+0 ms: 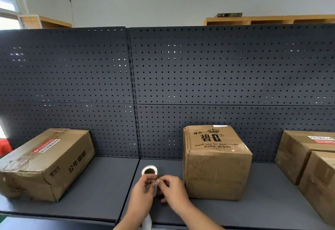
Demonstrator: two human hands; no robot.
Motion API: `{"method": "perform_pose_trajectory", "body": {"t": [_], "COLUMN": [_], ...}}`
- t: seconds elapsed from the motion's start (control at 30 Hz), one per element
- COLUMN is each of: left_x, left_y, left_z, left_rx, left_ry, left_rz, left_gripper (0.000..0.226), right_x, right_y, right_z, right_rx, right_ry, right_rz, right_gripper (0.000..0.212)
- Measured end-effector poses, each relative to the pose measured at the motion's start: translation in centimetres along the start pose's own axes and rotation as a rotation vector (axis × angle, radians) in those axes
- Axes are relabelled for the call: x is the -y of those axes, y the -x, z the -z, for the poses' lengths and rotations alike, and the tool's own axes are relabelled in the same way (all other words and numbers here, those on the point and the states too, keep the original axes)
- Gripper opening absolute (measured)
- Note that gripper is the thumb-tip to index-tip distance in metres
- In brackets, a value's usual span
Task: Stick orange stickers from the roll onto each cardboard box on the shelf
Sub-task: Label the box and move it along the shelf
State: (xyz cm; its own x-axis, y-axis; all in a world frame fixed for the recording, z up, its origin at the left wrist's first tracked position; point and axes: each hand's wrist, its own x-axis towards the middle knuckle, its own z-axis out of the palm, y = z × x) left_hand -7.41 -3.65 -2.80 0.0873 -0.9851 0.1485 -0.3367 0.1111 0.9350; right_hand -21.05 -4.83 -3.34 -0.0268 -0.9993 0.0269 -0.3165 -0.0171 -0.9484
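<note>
The sticker roll (149,171) is sitting low in the middle of the head view, above the front part of the dark shelf (94,190). Its open core is tilting up towards the wearer, so its axis is running roughly back-to-front and upward. The left hand (142,193) is curling round the roll from below, while the right hand (175,190) is pinching the white backing strip (155,188) between the two hands. The baby-wipes box (216,164) is standing just right of the right hand, so that hand is the nearer one, and the long box (45,162) is lying well off to the left. No orange is showing on the roll — whether a sticker is peeling free, I cannot tell — and the frame is cutting off the right-edge boxes (306,154).
</note>
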Motion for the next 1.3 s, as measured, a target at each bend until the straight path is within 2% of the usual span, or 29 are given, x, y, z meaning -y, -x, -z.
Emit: {"method": "perform_pose_trajectory", "body": {"t": [0.2, 0.4, 0.63, 0.93, 1.17, 1.3], "left_x": [-0.2, -0.6, -0.9, -0.7, -0.9, -0.7], "left_y": [-0.1, -0.1, 0.0, -0.1, -0.2, -0.3], "left_z": [0.1, 0.1, 0.2, 0.6, 0.3, 0.3], "left_rx": [-0.001, -0.022, 0.011, 0.015, -0.020, -0.036], "left_ry": [-0.023, -0.040, 0.010, -0.014, -0.011, -0.024], "left_rz": [0.021, 0.033, 0.066, 0.103, 0.126, 0.124], "left_gripper": [0.022, 0.036, 0.015, 0.016, 0.012, 0.019], "right_x": [0.3, 0.6, 0.7, 0.9, 1.3, 1.6], "right_y": [0.1, 0.3, 0.7, 0.7, 0.9, 0.9], "right_z": [0.0, 0.4, 0.4, 0.2, 0.4, 0.4], "right_rx": [0.011, 0.031, 0.012, 0.007, -0.003, -0.022], "right_ry": [0.019, 0.066, 0.130, 0.086, 0.151, 0.203], "right_rz": [0.007, 0.014, 0.034, 0.005, -0.002, -0.021], "right_gripper": [0.018, 0.020, 0.019, 0.016, 0.016, 0.011]}}
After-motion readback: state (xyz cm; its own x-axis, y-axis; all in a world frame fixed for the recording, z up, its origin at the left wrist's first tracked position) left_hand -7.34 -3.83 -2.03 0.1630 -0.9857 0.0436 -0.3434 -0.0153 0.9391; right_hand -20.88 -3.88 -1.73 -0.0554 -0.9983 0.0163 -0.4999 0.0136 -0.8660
